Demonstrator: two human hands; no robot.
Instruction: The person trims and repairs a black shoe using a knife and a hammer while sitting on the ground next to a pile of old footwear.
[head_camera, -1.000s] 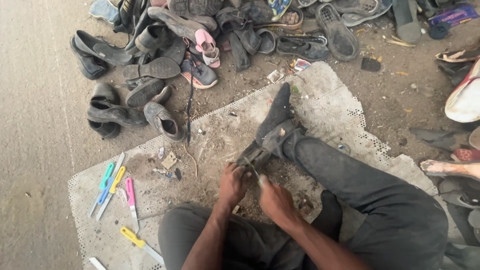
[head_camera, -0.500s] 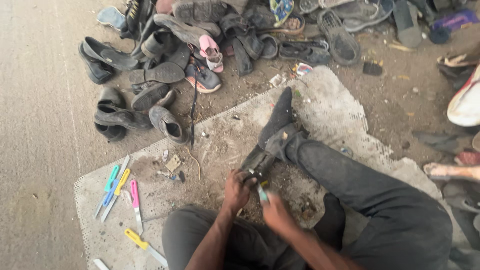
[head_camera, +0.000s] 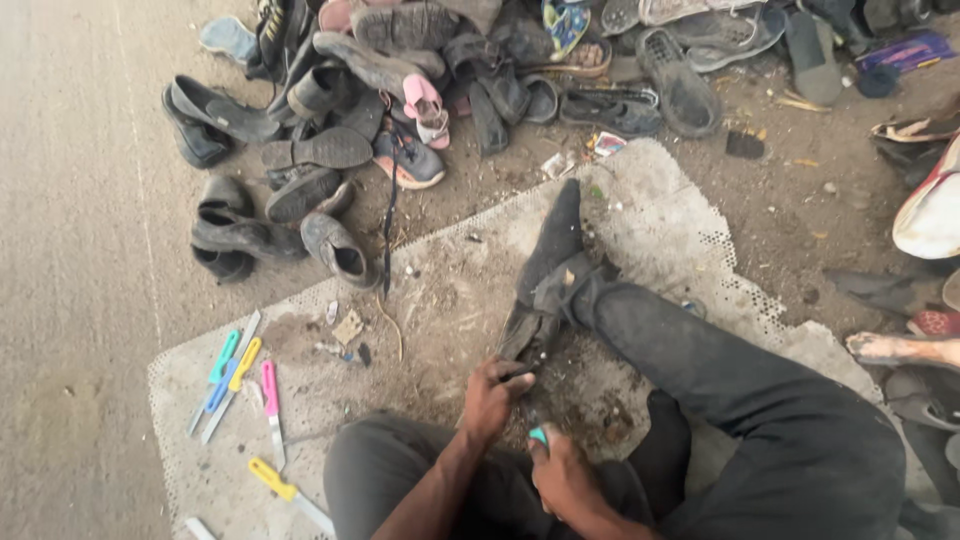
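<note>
The left hand grips a worn black shoe on the mat, near the person's leg. The right hand is closed on a teal-handled knife. Looks like trimming work; next, the blade must meet the sole carefully.

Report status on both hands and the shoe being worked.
Left hand gripping the dark shoe pinned under the foot. Right hand shut on a teal-handled tool. Nothing between hands and shoe.
</note>
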